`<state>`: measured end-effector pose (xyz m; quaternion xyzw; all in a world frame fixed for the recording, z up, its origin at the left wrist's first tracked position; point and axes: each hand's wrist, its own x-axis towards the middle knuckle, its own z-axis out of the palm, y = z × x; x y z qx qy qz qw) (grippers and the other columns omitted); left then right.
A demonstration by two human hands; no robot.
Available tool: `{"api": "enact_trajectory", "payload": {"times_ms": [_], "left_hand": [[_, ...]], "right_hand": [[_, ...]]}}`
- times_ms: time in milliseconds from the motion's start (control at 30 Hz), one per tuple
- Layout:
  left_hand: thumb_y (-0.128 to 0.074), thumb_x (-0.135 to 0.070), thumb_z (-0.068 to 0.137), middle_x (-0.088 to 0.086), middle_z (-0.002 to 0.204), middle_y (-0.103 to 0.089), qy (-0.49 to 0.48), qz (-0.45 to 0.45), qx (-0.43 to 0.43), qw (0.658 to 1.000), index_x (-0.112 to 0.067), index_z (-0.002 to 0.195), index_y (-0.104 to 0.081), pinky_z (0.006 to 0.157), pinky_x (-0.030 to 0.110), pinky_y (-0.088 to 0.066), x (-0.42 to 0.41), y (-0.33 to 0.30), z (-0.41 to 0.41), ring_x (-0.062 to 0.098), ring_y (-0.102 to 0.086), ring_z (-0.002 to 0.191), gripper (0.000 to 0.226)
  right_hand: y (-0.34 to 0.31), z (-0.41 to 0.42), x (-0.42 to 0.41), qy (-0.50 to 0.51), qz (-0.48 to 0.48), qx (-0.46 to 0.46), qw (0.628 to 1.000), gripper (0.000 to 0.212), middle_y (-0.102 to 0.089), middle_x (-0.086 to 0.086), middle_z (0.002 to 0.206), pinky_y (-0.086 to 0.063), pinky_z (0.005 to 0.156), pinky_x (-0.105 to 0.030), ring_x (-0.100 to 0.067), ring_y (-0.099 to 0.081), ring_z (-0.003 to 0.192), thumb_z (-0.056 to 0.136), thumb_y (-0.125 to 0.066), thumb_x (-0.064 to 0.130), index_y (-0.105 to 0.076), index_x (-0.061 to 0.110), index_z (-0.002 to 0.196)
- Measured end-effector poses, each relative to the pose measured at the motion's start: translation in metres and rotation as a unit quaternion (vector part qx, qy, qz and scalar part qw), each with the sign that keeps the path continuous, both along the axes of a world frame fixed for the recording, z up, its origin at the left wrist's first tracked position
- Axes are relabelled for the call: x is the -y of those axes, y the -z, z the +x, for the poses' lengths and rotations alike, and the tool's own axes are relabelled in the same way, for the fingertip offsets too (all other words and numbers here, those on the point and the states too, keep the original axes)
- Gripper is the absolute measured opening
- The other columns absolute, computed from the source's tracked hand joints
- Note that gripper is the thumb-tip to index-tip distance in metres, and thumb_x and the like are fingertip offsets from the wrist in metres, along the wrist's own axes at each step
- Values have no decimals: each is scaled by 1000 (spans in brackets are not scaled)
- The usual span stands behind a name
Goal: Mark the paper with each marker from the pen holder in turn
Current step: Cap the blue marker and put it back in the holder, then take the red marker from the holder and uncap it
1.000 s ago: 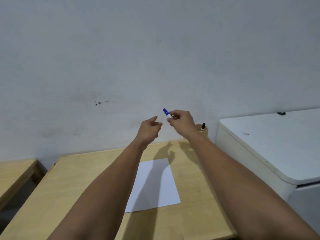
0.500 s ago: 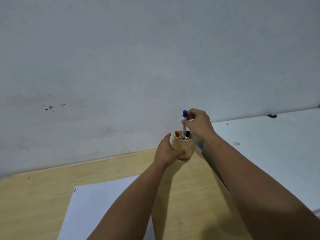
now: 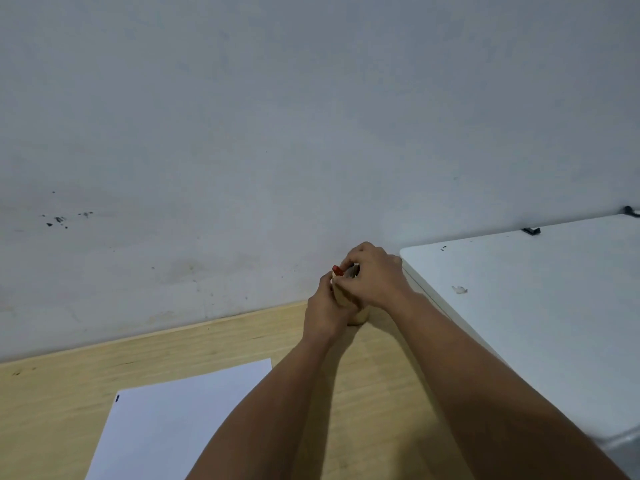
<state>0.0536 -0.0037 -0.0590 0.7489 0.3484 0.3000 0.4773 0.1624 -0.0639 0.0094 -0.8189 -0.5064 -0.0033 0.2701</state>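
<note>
Biggest thing in view is the grey wall [image 3: 311, 116], taking up everything past both hands, with a few dark specks on it way off to the left of them. The wooden worktop [image 3: 69, 403] runs under the arms, and a white unit [image 3: 540, 323] sits right beside the right hand, its corner just about touching the knuckles.

The paper [image 3: 173, 424] lies flat on the worktop, back toward the person and to the left of the left forearm, with a small dark mark near its far left corner.

Both hands are bunched together at the holder [image 3: 358, 315], which stands at the back of the worktop by the wall. The left hand [image 3: 327, 315] is wrapped round its side, fingers closed on it, same as half a second ago. The right hand [image 3: 372, 275] sits on top of the holder, fingertips pinched together over the rim.

What's changed: the blue-capped marker that was sticking up out of the right hand's pinch half a second ago isn't visible anymore, and the hand has dropped lower onto the holder. A red marker [image 3: 337, 270] cap pokes out just left of the right fingertips, right above the left thumb. Can't tell if the right fingers are actually gripping it or only touching it. Holder's mostly hidden by the hands.
</note>
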Motion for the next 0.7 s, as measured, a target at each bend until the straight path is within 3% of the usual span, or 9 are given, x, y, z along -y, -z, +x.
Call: {"api": "enact_trajectory", "payload": {"times_ms": [100, 233, 333, 400, 533, 633, 700], "left_hand": [[-81, -46, 73, -9, 124, -70, 3, 3, -8, 1000, -31, 144, -48, 92, 41, -58, 0, -1, 0, 16, -68, 110, 79], [-88, -28, 74, -2, 139, -65, 28, -26, -32, 999, -28, 151, -42, 97, 38, -57, -3, -2, -6, 18, -64, 121, 90], [-89, -26, 76, 6, 151, -55, 22, -31, -51, 998, -22, 160, -33, 103, 36, -51, -5, -12, -20, 23, -54, 136, 101], [-85, -29, 82, 9, 153, -53, 14, -21, -55, 998, -21, 160, -34, 104, 38, -49, -7, -24, -33, 25, -53, 138, 93], [-69, -34, 96, 10, 143, -62, -14, 36, -55, 998, -18, 148, -53, 104, 37, -50, -8, -57, -71, 23, -62, 128, 56], [-58, -34, 103, 8, 130, -70, -40, 59, -42, 997, -15, 136, -65, 99, 34, -49, -12, -81, -109, 24, -65, 121, 39], [-52, -39, 104, 5, 122, -73, -57, 53, -25, 997, -17, 125, -70, 96, 40, -52, -15, -92, -137, 26, -68, 114, 35]], "right_hand": [[0, -1, 0, 19, 29, -18, 999, 20, -67, 9, 127, -38, 107, -47, -17, -62, 121, 93, -72, 49, -80, 31, 97], [-21, -9, 8, 59, 155, -108, 980, 20, -75, 14, 114, -46, 108, -45, -15, -67, 118, 94, -74, 47, -78, 27, 96], [-50, -10, 13, 62, 259, -219, 939, 18, -80, 12, 92, -58, 88, -38, -12, -76, 91, 93, -78, 39, -75, 21, 92], [-71, -15, 16, 51, 291, -257, 920, 16, -83, 5, 86, -58, 77, -36, -18, -77, 81, 96, -76, 34, -72, 18, 93], [-95, -36, 21, -15, 335, -318, 887, 8, -83, -3, 87, -64, 79, -34, -16, -80, 82, 101, -72, 22, -70, 18, 95], [-100, -66, 27, -55, 305, -360, 880, 8, -81, -11, 90, -64, 75, -34, -18, -77, 70, 103, -72, 21, -73, 14, 100], [-99, -90, 31, -71, 272, -389, 877, 9, -80, -16, 95, -65, 79, -40, -22, -75, 67, 103, -71, 21, -76, 14, 100]]}}
